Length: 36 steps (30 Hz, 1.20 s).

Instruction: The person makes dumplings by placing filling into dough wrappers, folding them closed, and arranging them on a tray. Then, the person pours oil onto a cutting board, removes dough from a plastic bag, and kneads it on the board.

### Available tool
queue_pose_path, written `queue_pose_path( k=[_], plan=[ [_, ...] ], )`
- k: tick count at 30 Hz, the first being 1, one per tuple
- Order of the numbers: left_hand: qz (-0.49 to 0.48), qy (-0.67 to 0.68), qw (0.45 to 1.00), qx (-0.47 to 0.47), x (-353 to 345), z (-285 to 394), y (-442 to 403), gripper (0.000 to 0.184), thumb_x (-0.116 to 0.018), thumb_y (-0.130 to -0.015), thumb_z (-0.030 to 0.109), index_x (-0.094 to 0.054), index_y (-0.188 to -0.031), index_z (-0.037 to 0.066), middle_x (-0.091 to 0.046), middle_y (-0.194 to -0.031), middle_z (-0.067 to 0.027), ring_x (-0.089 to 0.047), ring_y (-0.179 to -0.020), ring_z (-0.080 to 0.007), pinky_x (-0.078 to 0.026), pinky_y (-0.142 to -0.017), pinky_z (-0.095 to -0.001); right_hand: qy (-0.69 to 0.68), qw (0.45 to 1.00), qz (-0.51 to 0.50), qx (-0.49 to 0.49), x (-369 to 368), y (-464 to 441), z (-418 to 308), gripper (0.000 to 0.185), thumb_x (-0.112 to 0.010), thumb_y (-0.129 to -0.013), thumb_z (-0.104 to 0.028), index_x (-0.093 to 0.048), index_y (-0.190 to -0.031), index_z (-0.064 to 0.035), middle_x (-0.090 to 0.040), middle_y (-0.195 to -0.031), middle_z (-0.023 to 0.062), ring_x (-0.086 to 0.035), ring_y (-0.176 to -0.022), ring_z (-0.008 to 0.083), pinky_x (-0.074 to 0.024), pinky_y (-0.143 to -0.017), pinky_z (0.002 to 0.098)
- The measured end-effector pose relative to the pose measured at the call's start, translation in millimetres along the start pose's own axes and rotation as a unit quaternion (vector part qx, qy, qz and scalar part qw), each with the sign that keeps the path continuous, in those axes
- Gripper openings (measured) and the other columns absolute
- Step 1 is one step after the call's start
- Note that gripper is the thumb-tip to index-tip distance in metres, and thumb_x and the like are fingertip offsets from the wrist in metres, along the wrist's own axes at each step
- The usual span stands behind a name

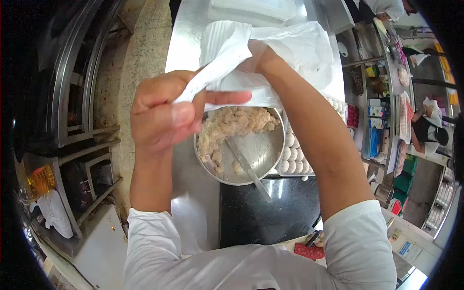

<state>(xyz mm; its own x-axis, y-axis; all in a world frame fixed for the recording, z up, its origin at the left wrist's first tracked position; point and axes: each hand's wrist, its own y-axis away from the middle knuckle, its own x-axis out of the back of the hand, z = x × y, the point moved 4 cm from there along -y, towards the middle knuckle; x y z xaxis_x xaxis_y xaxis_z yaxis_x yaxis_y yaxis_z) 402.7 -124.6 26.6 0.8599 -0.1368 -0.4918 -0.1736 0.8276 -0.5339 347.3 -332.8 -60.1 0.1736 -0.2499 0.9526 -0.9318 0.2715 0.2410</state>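
My left hand (166, 108) is closed on the rim of a thin white plastic bag (307, 55), its index finger stretched out to the right. The wrist of my right hand (261, 57) reaches to the bag's mouth; the fingers are hidden by the plastic. Just below the bag stands a round metal pan (261, 162) holding pale, raw-looking meat pieces (237, 120), heaped along its far and left sides. A flat metal utensil (251, 174) leans across the pan, with one end sticking out over the near rim.
Trays of white eggs (295, 157) lie right of the pan. A dark glossy surface (268, 210) is nearest my body. A clear plastic container (256, 7) sits at the far end of the steel table (186, 34). Shelves with goods line the right, where another person (427, 128) stands.
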Motion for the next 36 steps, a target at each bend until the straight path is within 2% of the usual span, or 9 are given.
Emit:
queue_pose_path(
  k=[9, 15, 21, 24, 26, 30, 32, 33, 36],
  plan=[
    [0.035, 0.086, 0.996, 0.016, -14, -3, 17, 0.034, -0.056, -0.082, 0.0, -0.043, -0.051, 0.001, -0.047, -0.051, -0.013, -0.068, -0.069, -0.0243, -0.047, -0.096, -0.0706, 0.118, 0.981, -0.083, -0.128, -10, -16, 9, 0.038, -0.057, -0.084, -0.036, -0.073, -0.111, -0.0152, -0.073, -0.109, 0.0134, -0.069, -0.103, 0.0299, -0.0543, -0.085, 0.0449],
    [0.002, 0.084, 0.996, 0.034, -22, 9, 13, 0.032, -0.055, -0.089, 0.004, -0.051, -0.059, -0.004, -0.058, -0.059, -0.023, -0.029, -0.138, -0.0559, -0.05, -0.092, -0.0667, -0.148, 0.968, 0.2, -0.019, -22, -22, 32, 0.039, -0.063, -0.079, -0.032, -0.073, -0.112, -0.0151, -0.071, -0.115, 0.0109, -0.066, -0.11, 0.0289, -0.0517, -0.092, 0.0418],
    [-0.027, -0.204, 0.978, 0.018, -4, 21, 3, 0.04, -0.058, -0.09, 0.012, -0.048, -0.054, -0.003, -0.062, -0.066, -0.0232, -0.042, -0.132, -0.0562, -0.054, -0.09, -0.0631, 0.007, 0.991, 0.04, -0.125, -51, -47, 55, 0.038, -0.06, -0.082, -0.032, -0.072, -0.113, -0.0133, -0.07, -0.118, 0.0118, -0.065, -0.112, 0.0289, -0.0508, -0.094, 0.0396],
    [0.073, -0.114, 0.987, 0.081, 54, 29, 22, 0.034, -0.065, -0.084, 0.009, -0.064, -0.113, -0.009, -0.065, -0.118, -0.0289, -0.063, -0.118, -0.0393, -0.048, -0.103, -0.0485, -0.001, 0.985, 0.087, -0.146, -39, -29, 45, 0.041, -0.057, -0.084, -0.037, -0.072, -0.114, -0.0135, -0.07, -0.117, 0.0131, -0.066, -0.111, 0.0296, -0.051, -0.094, 0.0401],
    [0.172, -0.343, 0.92, 0.08, 98, 14, 7, 0.063, -0.068, -0.084, 0.013, -0.046, -0.142, 0.0, -0.054, -0.137, -0.0285, -0.052, -0.132, -0.0363, -0.038, -0.112, -0.0479, 0.027, 0.982, 0.0, -0.188, -35, -18, 40, 0.04, -0.054, -0.087, -0.038, -0.072, -0.114, -0.0146, -0.071, -0.115, 0.0142, -0.067, -0.109, 0.0315, -0.0503, -0.094, 0.0415],
    [-0.149, -0.813, 0.556, 0.087, 125, -86, -37, 0.056, -0.061, -0.092, 0.032, -0.048, -0.144, 0.016, -0.041, -0.153, -0.0139, -0.032, -0.146, -0.0324, -0.022, -0.121, -0.0501, 0.036, 0.99, 0.001, -0.134, -55, -21, 57, 0.043, -0.055, -0.089, -0.04, -0.07, -0.12, -0.0147, -0.069, -0.12, 0.0148, -0.064, -0.113, 0.0325, -0.049, -0.097, 0.0418],
    [-0.263, -0.816, 0.514, -0.027, 110, -128, -50, 0.046, -0.06, -0.088, 0.024, -0.061, -0.133, 0.016, -0.049, -0.147, -0.0099, -0.035, -0.144, -0.0289, -0.026, -0.12, -0.0499, -0.047, 0.992, 0.016, -0.12, -32, -5, 44, 0.048, -0.055, -0.091, -0.044, -0.066, -0.128, -0.0143, -0.065, -0.128, 0.0161, -0.058, -0.122, 0.0329, -0.0448, -0.103, 0.0416],
    [-0.098, -0.739, 0.66, 0.095, 95, -121, -53, 0.043, -0.063, -0.087, 0.021, -0.064, -0.13, 0.018, -0.048, -0.149, -0.0072, -0.03, -0.147, -0.0282, -0.026, -0.12, -0.0518, -0.389, 0.895, 0.193, -0.101, -116, -51, 122, 0.052, -0.056, -0.092, -0.046, -0.063, -0.131, -0.0141, -0.06, -0.135, 0.0153, -0.052, -0.129, 0.0315, -0.0402, -0.109, 0.0402],
    [-0.266, -0.846, 0.461, 0.03, 88, -141, -77, 0.05, -0.068, -0.082, 0.016, -0.063, -0.131, 0.018, -0.045, -0.15, -0.0071, -0.027, -0.148, -0.032, -0.025, -0.121, -0.0493, -0.233, 0.96, 0.1, -0.123, -71, -14, 98, 0.051, -0.056, -0.092, -0.046, -0.063, -0.132, -0.0141, -0.06, -0.135, 0.0152, -0.052, -0.129, 0.031, -0.0399, -0.109, 0.04]
  ],
)
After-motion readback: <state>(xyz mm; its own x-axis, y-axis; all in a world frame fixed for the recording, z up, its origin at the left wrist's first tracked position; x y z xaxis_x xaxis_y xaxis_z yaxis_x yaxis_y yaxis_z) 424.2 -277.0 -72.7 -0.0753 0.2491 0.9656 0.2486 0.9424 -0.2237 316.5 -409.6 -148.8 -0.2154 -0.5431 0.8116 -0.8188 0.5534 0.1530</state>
